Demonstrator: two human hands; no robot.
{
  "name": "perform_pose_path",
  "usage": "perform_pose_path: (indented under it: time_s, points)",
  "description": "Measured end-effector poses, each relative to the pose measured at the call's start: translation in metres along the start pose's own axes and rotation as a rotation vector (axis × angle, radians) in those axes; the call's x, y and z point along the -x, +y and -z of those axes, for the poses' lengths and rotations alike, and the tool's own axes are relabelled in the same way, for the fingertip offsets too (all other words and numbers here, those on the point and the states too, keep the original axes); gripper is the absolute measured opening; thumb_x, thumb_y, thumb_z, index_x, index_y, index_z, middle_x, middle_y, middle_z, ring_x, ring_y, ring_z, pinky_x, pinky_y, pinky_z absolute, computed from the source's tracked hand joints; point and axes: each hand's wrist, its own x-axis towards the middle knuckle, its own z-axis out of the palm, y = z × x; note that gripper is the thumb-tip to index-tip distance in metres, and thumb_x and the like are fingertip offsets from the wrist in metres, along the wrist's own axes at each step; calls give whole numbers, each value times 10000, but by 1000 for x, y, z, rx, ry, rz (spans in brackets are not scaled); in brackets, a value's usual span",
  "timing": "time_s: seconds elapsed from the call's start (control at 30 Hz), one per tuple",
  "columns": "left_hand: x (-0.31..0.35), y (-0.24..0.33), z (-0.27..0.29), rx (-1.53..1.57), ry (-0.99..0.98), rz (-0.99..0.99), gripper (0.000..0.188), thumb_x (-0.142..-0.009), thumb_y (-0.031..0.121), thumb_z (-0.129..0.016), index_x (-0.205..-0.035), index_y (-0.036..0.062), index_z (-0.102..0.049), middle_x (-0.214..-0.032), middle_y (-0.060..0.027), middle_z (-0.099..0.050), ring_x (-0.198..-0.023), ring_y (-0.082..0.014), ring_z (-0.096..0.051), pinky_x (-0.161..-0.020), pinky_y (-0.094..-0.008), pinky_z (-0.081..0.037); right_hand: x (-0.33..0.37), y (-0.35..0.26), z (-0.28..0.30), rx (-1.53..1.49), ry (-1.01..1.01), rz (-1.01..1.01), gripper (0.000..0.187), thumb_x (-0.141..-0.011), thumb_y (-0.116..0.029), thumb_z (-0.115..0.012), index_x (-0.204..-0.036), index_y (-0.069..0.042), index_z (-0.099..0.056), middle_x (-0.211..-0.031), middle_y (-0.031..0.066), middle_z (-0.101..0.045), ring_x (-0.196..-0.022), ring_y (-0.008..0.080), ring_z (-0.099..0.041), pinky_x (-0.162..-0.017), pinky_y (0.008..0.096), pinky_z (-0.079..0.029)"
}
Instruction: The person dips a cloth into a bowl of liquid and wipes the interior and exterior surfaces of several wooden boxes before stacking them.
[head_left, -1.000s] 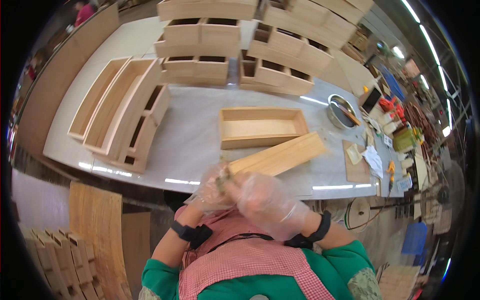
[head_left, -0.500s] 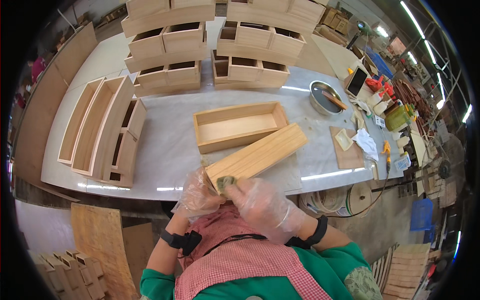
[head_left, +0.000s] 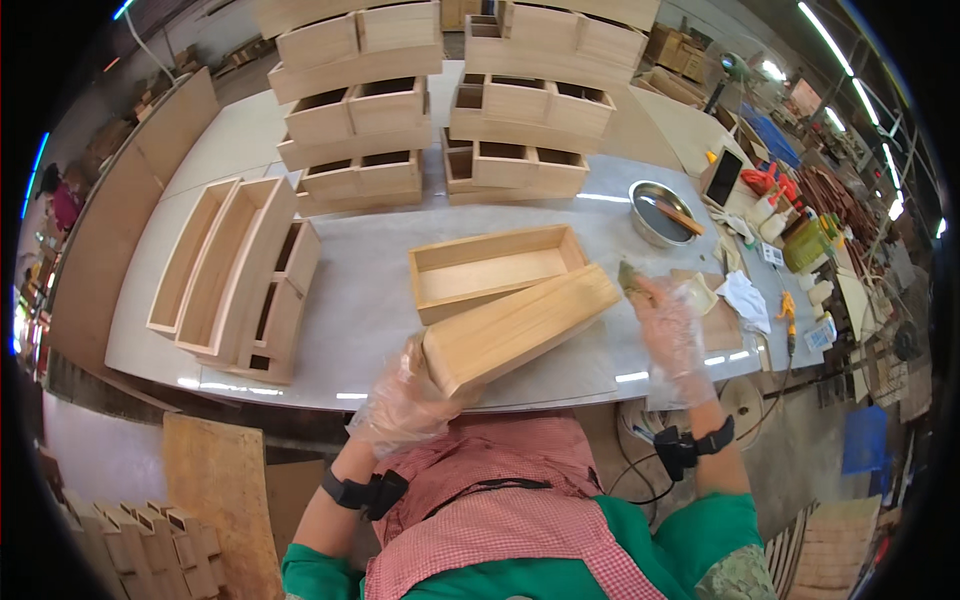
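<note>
My left hand (head_left: 405, 405), in a clear plastic glove, is closed round the near left end of a long pale wooden box (head_left: 520, 325). The box is tilted, a broad flat face turned up, and its far part overlaps an open wooden box (head_left: 500, 262) lying on the table. Off the far right end of the held box is my right hand (head_left: 672, 325), gloved the same way. Its fingers pinch a small, worn greenish sponge (head_left: 628, 277), clear of the wood.
Wooden drawer boxes stand stacked at the back (head_left: 360, 110); more long boxes (head_left: 235, 265) lie at left. A metal bowl (head_left: 650, 222) of dark liquid with a brush across it sits at right, near a white cloth (head_left: 743, 298), a shallow dish (head_left: 697, 297) and several bottles.
My right hand, with the sponge, has moved from the box's near left end to beyond its far right end. The held box has rolled slightly, showing more of its side.
</note>
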Motion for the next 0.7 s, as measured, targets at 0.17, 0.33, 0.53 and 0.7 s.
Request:
perform_pose_path:
  time_s: [0.17, 0.33, 0.53, 0.7]
  points:
    - [-24, 83, 69, -94, -106, 19, 966, -708, 321, -912, -1478, -45, -458, -1348, -241, -609, -1243, -344, -610, -1057, -422, -490, -11, -91, 51, -335, 71, 213, 307, -899, -117, -740, -1202, -63, -741, -1068, 181, -680, -1018, 349, -661, -865, 444, -547]
    - [-54, 106, 61, 5, -22, -321, 1057, -693, 321, -964, -1511, -60, -413, -1373, -225, -590, -1274, -326, -589, -1088, -417, -476, -16, -150, 75, -175, -68, 559, 322, -878, -60, -760, -1198, -68, -727, -1121, 148, -701, -1024, 345, -682, -889, 431, -559]
    - [-66, 69, -5, 364, 104, -60, 983, -719, 250, -955, -1502, 3, -414, -1385, -175, -599, -1263, -278, -610, -1071, -398, -508, -44, -132, 71, 69, 140, 650, 308, -872, -75, -695, -1179, -73, -710, -952, 142, -672, -825, 337, -681, -717, 435, -568]
    - [-88, 67, -35, 378, 38, -252, 694, -726, 250, -914, -1297, 9, -603, -1169, -155, -713, -1094, -283, -695, -946, -404, -554, -38, -149, 67, 254, -128, 805, 254, -882, -84, -659, -1129, -101, -716, -1031, 122, -676, -946, 330, -667, -791, 458, -557]
